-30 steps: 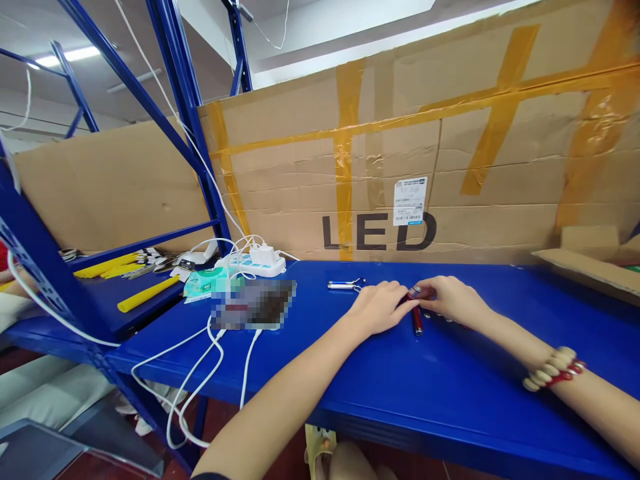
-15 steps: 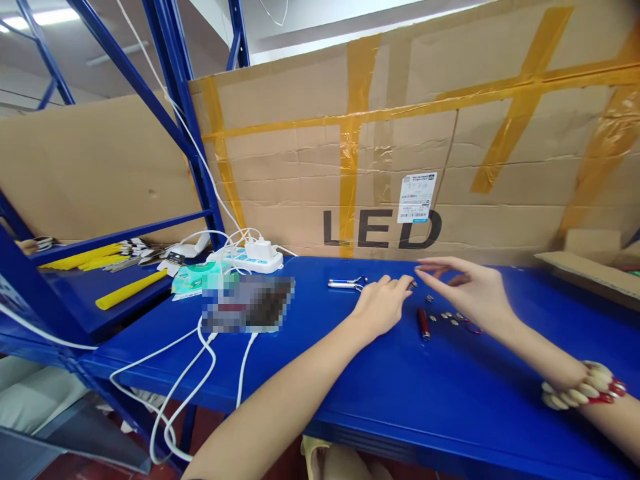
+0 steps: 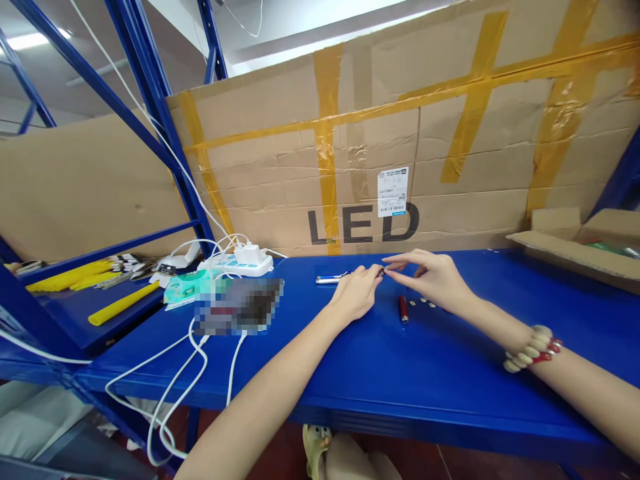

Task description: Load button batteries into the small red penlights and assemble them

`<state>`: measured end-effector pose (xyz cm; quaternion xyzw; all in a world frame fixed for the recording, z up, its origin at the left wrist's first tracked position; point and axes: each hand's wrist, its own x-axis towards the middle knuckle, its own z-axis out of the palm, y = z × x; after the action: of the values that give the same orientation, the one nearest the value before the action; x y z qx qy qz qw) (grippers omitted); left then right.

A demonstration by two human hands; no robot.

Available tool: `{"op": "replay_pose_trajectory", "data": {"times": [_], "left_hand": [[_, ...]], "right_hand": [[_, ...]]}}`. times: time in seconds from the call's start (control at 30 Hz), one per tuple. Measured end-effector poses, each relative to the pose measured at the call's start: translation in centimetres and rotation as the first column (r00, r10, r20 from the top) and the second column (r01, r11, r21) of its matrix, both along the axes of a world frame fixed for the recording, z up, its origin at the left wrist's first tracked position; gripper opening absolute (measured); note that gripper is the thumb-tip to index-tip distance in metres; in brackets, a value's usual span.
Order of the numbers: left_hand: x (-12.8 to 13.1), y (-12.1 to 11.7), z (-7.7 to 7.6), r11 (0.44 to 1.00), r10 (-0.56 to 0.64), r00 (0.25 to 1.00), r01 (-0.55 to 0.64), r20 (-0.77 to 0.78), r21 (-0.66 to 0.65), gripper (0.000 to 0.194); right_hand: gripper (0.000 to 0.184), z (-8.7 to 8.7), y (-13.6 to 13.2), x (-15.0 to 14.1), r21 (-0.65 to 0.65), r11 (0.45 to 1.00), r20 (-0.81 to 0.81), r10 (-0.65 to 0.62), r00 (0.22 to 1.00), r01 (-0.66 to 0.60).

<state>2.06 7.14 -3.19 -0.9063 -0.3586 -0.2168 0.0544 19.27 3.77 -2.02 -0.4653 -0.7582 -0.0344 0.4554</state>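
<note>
Nearest, the blue table (image 3: pixel 350 373) is running across the view, with a yellow shoe (image 3: pixel 314 443) showing below its front edge. A beaded bracelet (image 3: pixel 531 348) is circling the right wrist.

Further in, a dark red tube (image 3: pixel 403 310) is lying on the tabletop, apart from both hands. Several small silvery discs (image 3: pixel 424 301) are lying flat to its right, partly beneath the right hand's line.

Just beyond, the left hand (image 3: pixel 356 293) is resting low, fingers curled together, their tips holding a small dark piece (image 3: pixel 381 272). The right hand (image 3: pixel 434 277) is meeting it there, thumb and forefinger nearly together with a narrow gap; whether they are gripping the piece, cannot tell.

Left of the hands, a blue-and-silver pair of slim cylinders (image 3: pixel 329 279) is lying on the table. Farther left, white cables are running to a pixelated flat shape (image 3: pixel 239 307), and a white plug is sitting on the power strip (image 3: pixel 263 268).

At the back, a taped carton (image 3: pixel 280 180) is standing upright, bearing "LED" in large dark capitals. A white label (image 3: pixel 393 192) is partly covering the D; its print is too small to read.
</note>
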Motion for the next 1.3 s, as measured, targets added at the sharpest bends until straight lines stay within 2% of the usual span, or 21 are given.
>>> {"op": "replay_pose_trajectory", "data": {"times": [0.23, 0.5, 0.63, 0.83, 1.03, 1.17, 1.23, 1.3], "left_hand": [[0.1, -0.3, 0.2, 1.000, 0.002, 1.000, -0.003, -0.018, -0.007, 0.025], [0.3, -0.4, 0.2, 1.000, 0.008, 0.997, -0.010, 0.080, 0.024, 0.025], [0.1, -0.3, 0.4, 0.997, 0.002, 0.999, -0.006, 0.054, 0.077, 0.026], [-0.2, -0.1, 0.1, 0.994, -0.043, 0.999, 0.040, 0.029, 0.106, 0.026], [0.0, 0.1, -0.3, 0.998, -0.059, 0.998, 0.059, 0.007, 0.014, 0.026], [0.3, 0.0, -0.1, 0.999, -0.039, 0.996, 0.039, 0.080, 0.001, 0.022], [0.3, 0.0, 0.0, 0.999, -0.043, 0.993, 0.042, 0.106, 0.015, 0.021], [0.1, 0.1, 0.1, 0.998, -0.063, 0.991, 0.060, 0.117, 0.029, 0.018]], "right_hand": [[0.027, -0.4, 0.3, 0.0, -0.009, 1.000, 0.019, -0.009, 1.000, 0.009], [0.021, 0.4, -0.4, -0.2, 0.128, 0.981, 0.088, -0.154, 0.984, 0.142], [0.018, 0.3, -0.3, -0.2, 0.150, 0.988, 0.192, -0.076, 0.978, 0.047], [0.020, -0.1, 0.2, 0.0, 0.053, 0.999, 0.197, -0.008, 0.980, -0.002], [0.023, 0.1, 0.5, 0.5, -0.080, 0.997, 0.158, 0.026, 0.987, -0.013], [0.030, 0.9, 0.5, 1.4, -0.129, 0.989, -0.026, -0.078, 0.997, 0.074], [0.030, 1.1, 0.5, 1.7, -0.075, 0.984, -0.011, -0.164, 0.986, 0.162], [0.029, 1.1, 0.5, 1.8, -0.021, 0.977, 0.075, -0.212, 0.974, 0.214]]}}
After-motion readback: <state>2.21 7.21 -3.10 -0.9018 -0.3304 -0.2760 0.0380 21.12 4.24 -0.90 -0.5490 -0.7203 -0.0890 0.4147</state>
